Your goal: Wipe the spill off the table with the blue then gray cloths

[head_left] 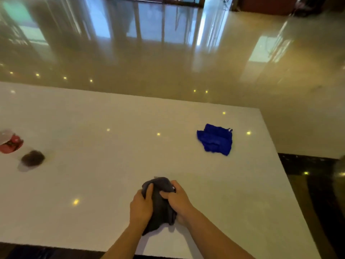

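Observation:
A dark gray cloth [161, 208] is bunched up near the front edge of the white table [93, 165]. My left hand [140, 208] grips its left side and my right hand [177, 200] grips its right side, both closed on the fabric. The blue cloth [215, 140] lies crumpled and untouched at the far right of the table, well away from both hands. I cannot make out any wet spill on the surface around the hands.
At the far left a clear plastic bottle with a red label [11, 143] lies on its side, with dark liquid [32, 158] at its lower end. The table's right edge [280, 165] drops to a glossy floor.

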The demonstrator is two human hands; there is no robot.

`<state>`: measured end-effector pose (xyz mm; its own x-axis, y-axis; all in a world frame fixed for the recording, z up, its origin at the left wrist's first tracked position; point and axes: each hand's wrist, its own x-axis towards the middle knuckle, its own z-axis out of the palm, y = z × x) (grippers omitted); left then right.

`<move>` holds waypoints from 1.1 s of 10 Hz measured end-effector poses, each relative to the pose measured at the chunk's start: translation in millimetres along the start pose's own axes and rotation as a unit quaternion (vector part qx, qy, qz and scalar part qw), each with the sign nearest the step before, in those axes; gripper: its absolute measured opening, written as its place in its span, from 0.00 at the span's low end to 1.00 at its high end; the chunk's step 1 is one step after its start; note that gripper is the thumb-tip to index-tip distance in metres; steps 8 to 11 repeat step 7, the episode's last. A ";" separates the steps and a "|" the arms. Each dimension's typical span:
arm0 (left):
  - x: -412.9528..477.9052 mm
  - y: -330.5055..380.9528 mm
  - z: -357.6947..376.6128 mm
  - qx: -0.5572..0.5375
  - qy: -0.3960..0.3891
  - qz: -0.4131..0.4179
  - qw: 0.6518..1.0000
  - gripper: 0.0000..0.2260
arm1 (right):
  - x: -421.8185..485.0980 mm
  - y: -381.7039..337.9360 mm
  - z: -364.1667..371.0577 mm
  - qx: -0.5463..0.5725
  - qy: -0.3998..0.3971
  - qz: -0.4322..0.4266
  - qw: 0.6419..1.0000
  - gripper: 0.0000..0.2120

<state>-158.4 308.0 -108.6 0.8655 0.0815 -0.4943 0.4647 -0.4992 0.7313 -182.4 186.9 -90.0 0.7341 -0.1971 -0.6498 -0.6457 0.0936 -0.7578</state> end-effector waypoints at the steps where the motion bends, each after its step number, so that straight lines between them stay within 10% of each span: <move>1: -3.6 41.4 53.0 -0.011 -0.041 0.052 0.998 0.19 | -2.8 0.7 -63.4 0.028 0.079 -0.034 0.996 0.08; 3: -11.5 123.4 158.8 0.035 -0.146 0.142 0.978 0.15 | -0.6 -6.4 -175.8 0.096 0.261 -0.074 0.958 0.06; 6: 29.1 131.7 165.9 0.155 -0.223 0.113 0.956 0.29 | 12.1 24.9 -240.8 0.141 0.233 0.007 0.962 0.24; 11: 27.5 147.6 135.8 0.226 -0.184 0.152 0.945 0.32 | -2.1 16.3 -249.0 0.073 0.280 0.036 0.956 0.23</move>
